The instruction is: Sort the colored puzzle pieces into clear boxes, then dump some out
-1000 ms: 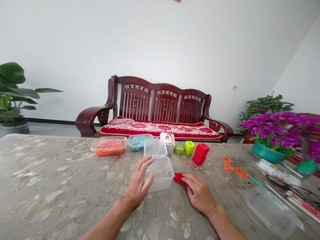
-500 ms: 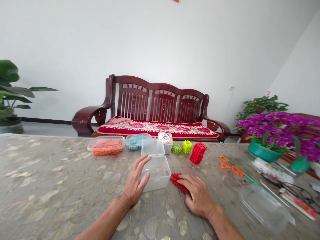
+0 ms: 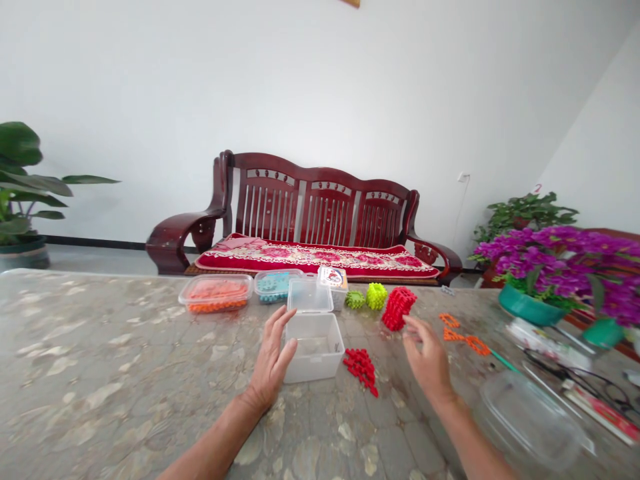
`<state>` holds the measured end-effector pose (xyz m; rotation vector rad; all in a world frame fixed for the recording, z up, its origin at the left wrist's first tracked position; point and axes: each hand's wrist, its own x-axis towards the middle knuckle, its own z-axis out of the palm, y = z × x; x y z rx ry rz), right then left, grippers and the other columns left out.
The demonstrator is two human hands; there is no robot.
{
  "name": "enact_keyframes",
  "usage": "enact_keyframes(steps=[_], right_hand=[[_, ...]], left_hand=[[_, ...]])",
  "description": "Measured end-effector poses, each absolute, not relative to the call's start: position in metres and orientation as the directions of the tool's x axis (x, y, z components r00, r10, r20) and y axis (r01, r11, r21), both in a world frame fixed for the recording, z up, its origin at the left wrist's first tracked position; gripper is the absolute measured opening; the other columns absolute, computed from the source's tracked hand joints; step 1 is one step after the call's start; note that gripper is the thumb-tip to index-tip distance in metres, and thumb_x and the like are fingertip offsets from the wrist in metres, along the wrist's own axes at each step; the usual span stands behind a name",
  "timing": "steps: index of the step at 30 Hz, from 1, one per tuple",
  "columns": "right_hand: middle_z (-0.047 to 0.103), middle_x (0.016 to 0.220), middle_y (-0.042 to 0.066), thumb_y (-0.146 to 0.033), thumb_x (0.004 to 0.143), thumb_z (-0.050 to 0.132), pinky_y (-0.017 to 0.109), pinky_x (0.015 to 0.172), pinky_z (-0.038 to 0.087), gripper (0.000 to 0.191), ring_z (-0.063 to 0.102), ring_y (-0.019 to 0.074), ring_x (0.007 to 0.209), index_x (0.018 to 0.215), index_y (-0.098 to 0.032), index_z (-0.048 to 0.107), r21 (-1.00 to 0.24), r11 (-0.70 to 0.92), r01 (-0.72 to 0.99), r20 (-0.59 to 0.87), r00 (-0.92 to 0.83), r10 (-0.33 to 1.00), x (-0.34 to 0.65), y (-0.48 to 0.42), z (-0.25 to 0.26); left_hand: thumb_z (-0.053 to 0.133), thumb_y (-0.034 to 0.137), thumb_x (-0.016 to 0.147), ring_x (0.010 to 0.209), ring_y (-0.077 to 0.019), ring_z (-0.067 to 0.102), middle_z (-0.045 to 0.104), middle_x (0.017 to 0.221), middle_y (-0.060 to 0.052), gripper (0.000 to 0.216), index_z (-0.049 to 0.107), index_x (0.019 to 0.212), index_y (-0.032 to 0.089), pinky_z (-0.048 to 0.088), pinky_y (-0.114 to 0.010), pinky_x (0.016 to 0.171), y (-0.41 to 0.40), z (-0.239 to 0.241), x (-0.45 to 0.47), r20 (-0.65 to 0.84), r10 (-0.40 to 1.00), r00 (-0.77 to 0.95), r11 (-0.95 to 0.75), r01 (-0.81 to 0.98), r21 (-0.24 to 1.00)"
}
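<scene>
My left hand (image 3: 271, 359) lies open against the left side of a clear plastic box (image 3: 314, 347) whose lid (image 3: 310, 295) stands up behind it. A small pile of red pieces (image 3: 362, 369) lies on the table just right of the box. My right hand (image 3: 427, 357) is lifted off that pile, fingers spread and holding nothing. Its fingertips are close to a red block built of pieces (image 3: 397, 308).
Behind the box sit an orange-filled tub (image 3: 217, 294), a blue-filled tub (image 3: 275, 284), a small printed box (image 3: 335, 280) and two green balls (image 3: 367, 297). Orange pieces (image 3: 463, 335) lie to the right, near a clear container (image 3: 530, 420), purple flowers (image 3: 560, 267) and glasses (image 3: 595, 383).
My right hand has let go of the red pile and risen up and to the right, toward the red block. The left hand stays at the box.
</scene>
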<state>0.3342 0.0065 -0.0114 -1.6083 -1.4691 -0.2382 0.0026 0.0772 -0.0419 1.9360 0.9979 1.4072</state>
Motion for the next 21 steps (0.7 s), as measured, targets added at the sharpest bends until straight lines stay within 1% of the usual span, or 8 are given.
enact_keyframes(steps=[2,5,9,11,13,16,18,21], right_hand=[[0.065,0.115,0.012,-0.041,0.085,0.048,0.041,0.086,0.051,0.045,0.062,0.0244,0.098,0.123,-0.018,0.057,-0.521,0.049,0.852,0.665,0.369,0.649,0.35,0.023,0.002],[0.061,0.124,0.017,-0.052,0.08,0.052,0.045,0.093,0.047,0.062,0.06,0.0285,0.104,0.13,-0.014,0.053,-0.484,-0.069,0.872,0.645,0.409,0.646,0.369,0.046,0.023],[0.058,0.13,0.02,-0.055,0.08,0.053,0.045,0.101,0.041,0.07,0.056,0.0323,0.118,0.134,-0.011,0.05,-0.399,-0.214,0.891,0.523,0.413,0.745,0.377,0.068,0.048],[0.058,0.131,0.02,-0.057,0.079,0.055,0.045,0.101,0.041,0.074,0.055,0.0339,0.12,0.137,-0.011,0.047,-0.344,-0.277,0.897,0.441,0.415,0.796,0.374,0.074,0.058],[0.059,0.131,0.021,-0.059,0.078,0.057,0.046,0.097,0.044,0.08,0.057,0.0359,0.118,0.14,-0.012,0.044,-0.286,-0.339,0.896,0.367,0.429,0.825,0.369,0.078,0.066],[0.061,0.13,0.02,-0.063,0.077,0.056,0.048,0.091,0.047,0.082,0.058,0.0385,0.116,0.142,-0.015,0.043,-0.217,-0.405,0.888,0.308,0.456,0.835,0.363,0.081,0.072],[0.062,0.128,0.02,-0.064,0.077,0.055,0.048,0.088,0.047,0.08,0.06,0.0386,0.114,0.141,-0.016,0.045,-0.196,-0.422,0.885,0.306,0.464,0.831,0.361,0.083,0.073],[0.067,0.119,0.02,-0.062,0.079,0.054,0.047,0.084,0.049,0.074,0.064,0.0371,0.107,0.137,-0.017,0.051,-0.181,-0.425,0.887,0.324,0.462,0.826,0.363,0.084,0.068]], left_hand=[[0.038,0.047,0.095,0.144,-0.0296,0.026,0.03,0.151,-0.012,0.05,0.043,0.14,0.024,0.025,-0.056,0.116,0.078,-0.042,0.003,0.505,0.844,0.184,-0.536,0.241,0.809],[0.037,0.047,0.095,0.145,-0.0288,0.025,0.031,0.153,-0.011,0.05,0.046,0.138,0.024,0.022,-0.055,0.118,0.078,-0.041,0.002,0.46,0.865,0.203,-0.498,0.227,0.837],[0.034,0.048,0.095,0.146,-0.0276,0.024,0.032,0.154,-0.011,0.052,0.046,0.138,0.022,0.018,-0.052,0.12,0.08,-0.04,0.001,0.441,0.864,0.244,-0.49,0.201,0.848],[0.034,0.049,0.095,0.146,-0.0273,0.024,0.033,0.154,-0.01,0.052,0.046,0.138,0.022,0.018,-0.051,0.12,0.081,-0.041,0.001,0.433,0.866,0.25,-0.483,0.188,0.855],[0.035,0.048,0.095,0.146,-0.0269,0.025,0.035,0.154,-0.01,0.052,0.046,0.139,0.023,0.018,-0.05,0.12,0.081,-0.042,0.001,0.427,0.868,0.254,-0.476,0.177,0.862],[0.036,0.048,0.095,0.144,-0.0261,0.029,0.038,0.152,-0.01,0.053,0.044,0.14,0.022,0.019,-0.049,0.121,0.082,-0.042,0.001,0.416,0.869,0.269,-0.466,0.159,0.87],[0.037,0.047,0.095,0.143,-0.0259,0.032,0.041,0.15,-0.01,0.052,0.045,0.14,0.021,0.02,-0.049,0.12,0.081,-0.041,0.001,0.415,0.868,0.273,-0.464,0.152,0.873],[0.039,0.045,0.095,0.141,-0.026,0.035,0.044,0.148,-0.01,0.05,0.046,0.138,0.022,0.022,-0.049,0.119,0.079,-0.038,0.0,0.434,0.861,0.264,-0.48,0.147,0.865]])
